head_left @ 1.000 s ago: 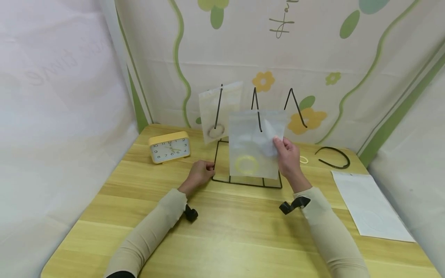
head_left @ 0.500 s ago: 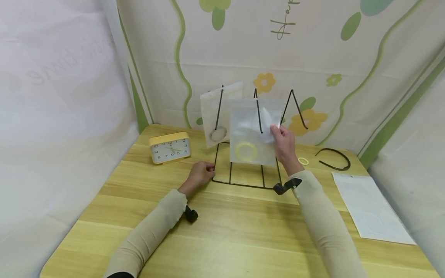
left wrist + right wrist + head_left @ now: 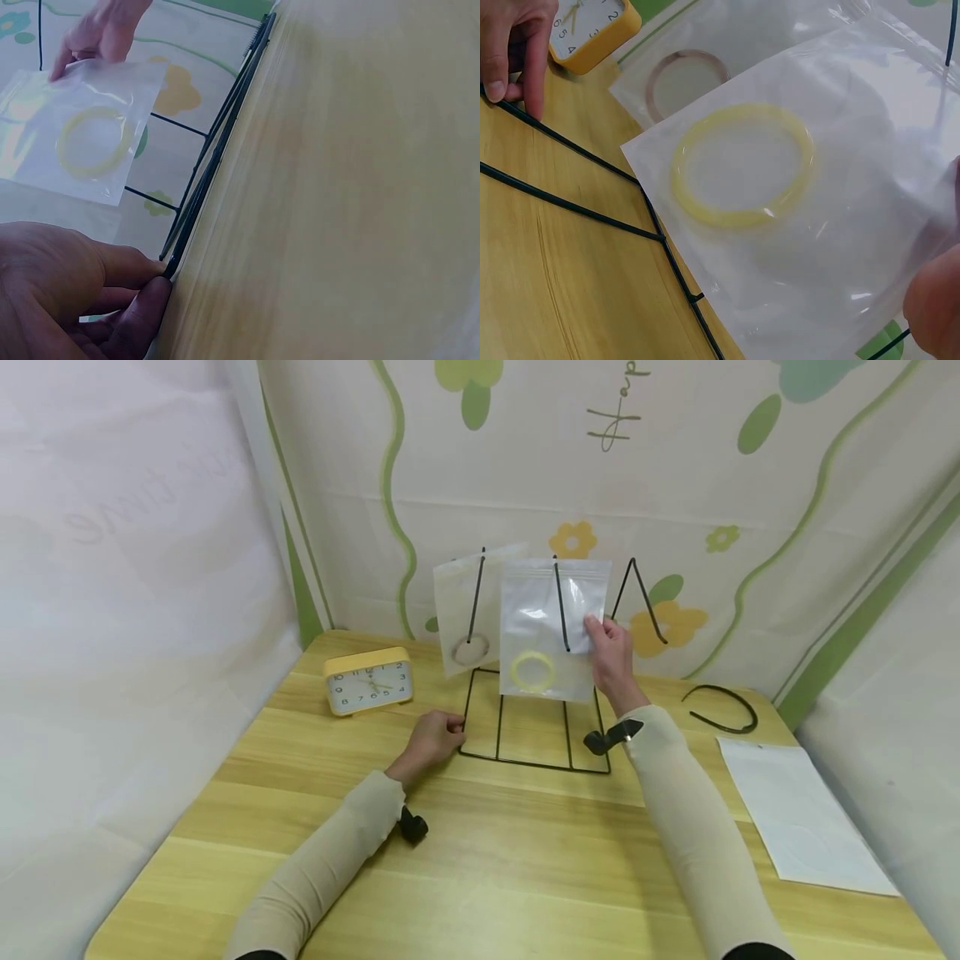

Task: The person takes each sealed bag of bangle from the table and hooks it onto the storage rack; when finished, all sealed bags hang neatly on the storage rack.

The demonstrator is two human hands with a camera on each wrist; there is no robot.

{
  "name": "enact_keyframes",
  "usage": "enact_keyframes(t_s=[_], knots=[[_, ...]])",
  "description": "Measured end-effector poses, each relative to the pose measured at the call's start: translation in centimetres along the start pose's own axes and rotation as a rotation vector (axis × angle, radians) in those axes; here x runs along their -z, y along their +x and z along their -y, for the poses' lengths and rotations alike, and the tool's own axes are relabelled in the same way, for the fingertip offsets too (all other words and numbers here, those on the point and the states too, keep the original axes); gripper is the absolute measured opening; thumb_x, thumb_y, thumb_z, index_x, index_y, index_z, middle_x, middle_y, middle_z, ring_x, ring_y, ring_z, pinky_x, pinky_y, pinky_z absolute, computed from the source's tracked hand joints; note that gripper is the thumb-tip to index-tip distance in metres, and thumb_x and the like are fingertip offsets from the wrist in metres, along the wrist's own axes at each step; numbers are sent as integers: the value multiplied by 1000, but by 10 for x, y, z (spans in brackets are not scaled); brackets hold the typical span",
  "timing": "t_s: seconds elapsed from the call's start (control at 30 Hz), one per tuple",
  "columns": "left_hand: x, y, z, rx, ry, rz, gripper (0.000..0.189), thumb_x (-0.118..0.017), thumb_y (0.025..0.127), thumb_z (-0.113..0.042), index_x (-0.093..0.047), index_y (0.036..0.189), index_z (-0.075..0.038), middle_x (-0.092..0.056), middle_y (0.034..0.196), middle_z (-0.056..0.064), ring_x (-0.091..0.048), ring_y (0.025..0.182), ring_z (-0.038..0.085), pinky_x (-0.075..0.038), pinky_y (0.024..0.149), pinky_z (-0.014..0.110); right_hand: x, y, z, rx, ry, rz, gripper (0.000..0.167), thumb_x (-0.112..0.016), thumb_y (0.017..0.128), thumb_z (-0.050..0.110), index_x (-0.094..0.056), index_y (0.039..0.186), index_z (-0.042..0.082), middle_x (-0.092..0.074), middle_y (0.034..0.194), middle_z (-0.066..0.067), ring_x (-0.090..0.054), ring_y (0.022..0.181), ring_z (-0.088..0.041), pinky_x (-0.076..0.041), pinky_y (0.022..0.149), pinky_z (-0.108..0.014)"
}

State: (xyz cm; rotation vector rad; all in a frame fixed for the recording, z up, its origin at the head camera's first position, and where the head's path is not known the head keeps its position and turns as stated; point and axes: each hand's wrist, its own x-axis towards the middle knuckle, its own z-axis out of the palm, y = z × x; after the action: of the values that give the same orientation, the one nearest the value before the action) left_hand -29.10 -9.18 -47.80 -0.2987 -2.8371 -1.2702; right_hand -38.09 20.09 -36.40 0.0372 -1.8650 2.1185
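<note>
My right hand (image 3: 611, 664) pinches the right edge of a clear zip bag (image 3: 543, 631) with a yellow bangle (image 3: 532, 672) inside. This bag stands upright at the middle hook (image 3: 562, 610) of a black wire rack (image 3: 536, 765), the hook's prong showing in front of it. On the left hook hangs another bag (image 3: 450, 610) holding a brownish ring (image 3: 652, 94). Down at the rack base's front left corner, my left hand (image 3: 431, 743) pinches the wire between thumb and fingers, plain in the left wrist view (image 3: 82, 285). The right hook (image 3: 647, 602) carries no bag.
A yellow alarm clock (image 3: 369, 682) stands left of the rack. On the right lie a black headband (image 3: 746, 706) and a flat white packet (image 3: 802, 810). A patterned cloth (image 3: 510, 468) hangs right behind the rack.
My right hand has moved up and back, taking the bag with the bangle higher along the middle hook. The pale ring on the table is now hidden by my right arm. The left hand stays put.
</note>
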Motion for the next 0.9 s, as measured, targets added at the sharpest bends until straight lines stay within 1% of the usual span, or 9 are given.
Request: enact_keyframes(t_s=[0.13,0.3,0.37,0.4,0.47,0.53,0.63,0.77,0.9], knots=[[0,0,-1,1,5,-5,27,-70,85,-6,-72,112,-1,-74,94,7,-59,72,11,-47,67,25,-1,4,0,-7,-5,-16,35,-65,95,22,-67,117,-5,-64,105,-6,-53,97,-14,-44,83,-23],[0,0,-1,-3,17,-10,22,-71,85,-6,-75,106,-3,-74,92,6,-59,73,12,-48,70,27,-2,6,0,-28,-37,-5,42,-65,95,28,-65,122,-4,-63,113,-9,-52,101,-15,-43,87,-26],[0,0,-1,-5,25,-12,22,-71,85,-6,-75,106,-3,-74,92,6,-59,73,13,-48,71,28,-1,6,-1,-31,-44,-6,36,-65,95,30,-69,109,-2,-61,107,-7,-49,97,-14,-41,85,-25],[0,0,0,-6,28,-12,21,-71,85,-6,-75,105,-4,-74,92,6,-59,73,13,-48,72,28,-1,6,-2,-27,-41,-9,32,-66,94,31,-69,99,0,-59,99,-6,-48,93,-14,-39,81,-25],[0,1,0,-7,31,-15,21,-71,85,-6,-75,105,-4,-74,92,7,-59,73,12,-48,72,28,-1,6,-4,-13,-33,-18,30,-67,93,30,-62,80,4,-52,85,-3,-44,83,-13,-36,74,-24],[0,1,0,-4,28,-14,24,-71,85,-6,-74,109,-3,-74,93,6,-59,72,12,-48,70,27,-1,5,-6,13,-27,-25,37,-68,93,30,-49,68,10,-40,74,0,-37,75,-14,-30,66,-24],[0,1,-1,-2,24,-10,24,-71,85,-7,-74,108,-3,-74,92,6,-58,71,12,-47,69,26,1,4,-7,36,-20,-30,41,-68,93,29,-44,64,12,-36,69,1,-35,71,-13,-28,64,-25],[0,1,-1,2,21,-5,26,-71,86,-7,-73,111,-2,-74,93,6,-58,71,12,-47,68,26,3,3,-10,61,-56,-35,41,-68,92,32,-45,65,13,-37,70,2,-35,72,-13,-27,64,-25],[-1,1,0,7,20,-1,31,-71,86,-8,-71,116,-2,-74,95,6,-58,71,11,-46,66,25,5,1,-15,89,-103,-27,42,-68,92,34,-44,65,13,-33,65,3,-33,66,-12,-26,60,-25]])
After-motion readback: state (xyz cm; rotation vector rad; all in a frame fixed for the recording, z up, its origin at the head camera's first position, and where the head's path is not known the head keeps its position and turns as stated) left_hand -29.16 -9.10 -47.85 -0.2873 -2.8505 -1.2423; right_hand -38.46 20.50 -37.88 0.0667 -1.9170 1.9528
